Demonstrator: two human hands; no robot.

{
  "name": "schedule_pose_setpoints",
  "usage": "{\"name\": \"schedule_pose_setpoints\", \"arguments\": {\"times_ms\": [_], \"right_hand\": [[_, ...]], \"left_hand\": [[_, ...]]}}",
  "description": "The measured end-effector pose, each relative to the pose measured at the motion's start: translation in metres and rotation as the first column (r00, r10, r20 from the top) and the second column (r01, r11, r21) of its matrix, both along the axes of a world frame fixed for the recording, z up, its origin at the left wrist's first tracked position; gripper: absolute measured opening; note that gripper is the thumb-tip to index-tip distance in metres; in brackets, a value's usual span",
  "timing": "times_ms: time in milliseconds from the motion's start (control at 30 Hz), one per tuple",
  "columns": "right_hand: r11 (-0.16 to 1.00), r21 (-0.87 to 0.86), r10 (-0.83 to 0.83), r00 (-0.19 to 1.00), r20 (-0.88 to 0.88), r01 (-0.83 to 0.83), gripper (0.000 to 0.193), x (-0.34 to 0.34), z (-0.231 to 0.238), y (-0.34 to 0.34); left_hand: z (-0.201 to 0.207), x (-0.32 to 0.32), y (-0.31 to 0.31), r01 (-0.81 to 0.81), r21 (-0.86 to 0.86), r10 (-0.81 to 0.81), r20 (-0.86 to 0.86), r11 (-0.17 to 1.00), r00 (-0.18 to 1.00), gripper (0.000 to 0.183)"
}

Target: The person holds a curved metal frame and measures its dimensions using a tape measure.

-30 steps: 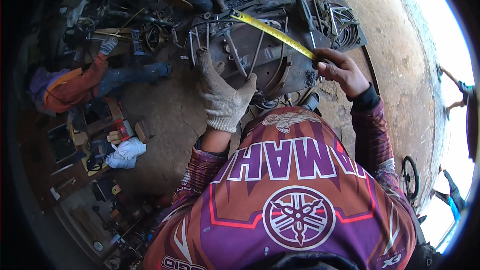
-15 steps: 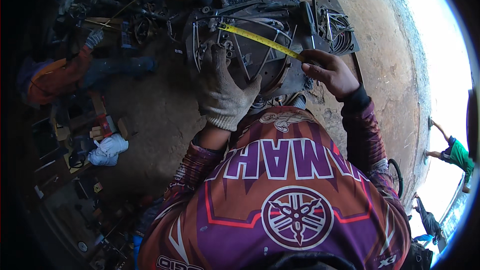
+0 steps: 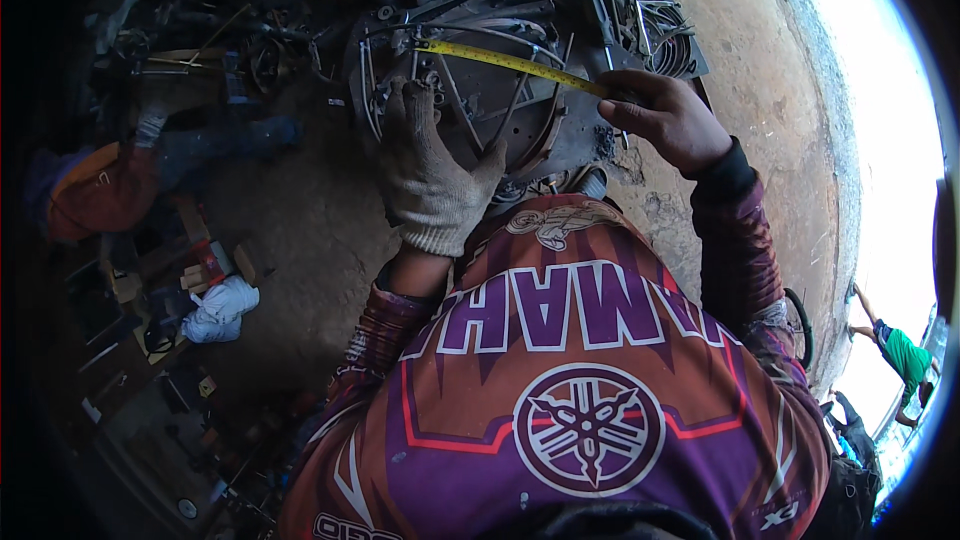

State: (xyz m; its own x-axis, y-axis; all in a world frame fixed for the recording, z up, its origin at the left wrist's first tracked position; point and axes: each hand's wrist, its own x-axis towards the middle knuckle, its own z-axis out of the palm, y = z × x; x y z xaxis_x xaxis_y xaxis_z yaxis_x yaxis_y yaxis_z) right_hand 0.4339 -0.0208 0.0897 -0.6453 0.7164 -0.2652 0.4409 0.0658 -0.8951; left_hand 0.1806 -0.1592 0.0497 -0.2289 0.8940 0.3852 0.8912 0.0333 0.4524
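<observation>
A yellow tape measure [image 3: 515, 64] is stretched across a frame of thin curved and straight metal rods [image 3: 456, 98] on a dark metal workbench [image 3: 590, 125]. My right hand [image 3: 672, 120], bare, is closed around the tape's dark case, mostly hidden by the fingers, at the frame's right side. The blade's far end lies by a short rod at the left. My left hand [image 3: 435, 172], in a knitted work glove, rests over the frame's near left part. Its fingers reach forward next to some metal nuts [image 3: 430, 80], with the thumb spread toward a slanting rod.
Coiled metal rods [image 3: 672, 45] lie at the bench's right end, by a tool with a dark handle [image 3: 594, 15]. Scrap metal crowds the far side. A co-worker [image 3: 100, 185] is at the left, near a white bag [image 3: 220, 308]. Another person in green [image 3: 905, 355] is outside, far right.
The view has shifted, so the bench sits farther left and higher. My right hand has moved slightly right relative to the frame, with more blade showing. The co-worker's gloved hand has drawn back.
</observation>
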Motion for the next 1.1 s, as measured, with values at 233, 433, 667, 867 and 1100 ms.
{"name": "schedule_pose_setpoints", "arguments": {"times_ms": [233, 433, 667, 867, 1100], "right_hand": [[0.999, -0.034, -0.005, 1.000, 0.011, 0.005, 0.049, -0.002, -0.003, -0.003], [1.000, -0.003, -0.008, 1.000, -0.029, 0.008, 0.050, -0.001, -0.016, -0.001], [1.000, -0.005, 0.007, 1.000, -0.021, -0.007, 0.053, -0.001, -0.019, 0.000], [1.000, -0.010, 0.011, 1.000, -0.026, -0.011, 0.053, -0.001, -0.021, 0.000], [1.000, -0.006, 0.016, 1.000, -0.024, -0.016, 0.052, -0.001, -0.022, -0.001]], "left_hand": [[-0.001, -0.003, -0.001, 0.003, -0.007, -0.003, 0.005, 1.000, 1.000, 0.101], [0.005, 0.001, 0.000, -0.018, -0.063, 0.021, 0.032, 0.998, 0.999, 0.102], [0.006, 0.002, 0.001, 0.010, -0.044, -0.012, -0.039, 0.999, 0.999, 0.102], [0.005, 0.000, 0.000, 0.007, -0.052, -0.007, 0.009, 0.999, 1.000, 0.104], [0.005, 0.003, 0.001, 0.018, -0.031, -0.015, 0.092, 0.999, 0.996, 0.103]]}}
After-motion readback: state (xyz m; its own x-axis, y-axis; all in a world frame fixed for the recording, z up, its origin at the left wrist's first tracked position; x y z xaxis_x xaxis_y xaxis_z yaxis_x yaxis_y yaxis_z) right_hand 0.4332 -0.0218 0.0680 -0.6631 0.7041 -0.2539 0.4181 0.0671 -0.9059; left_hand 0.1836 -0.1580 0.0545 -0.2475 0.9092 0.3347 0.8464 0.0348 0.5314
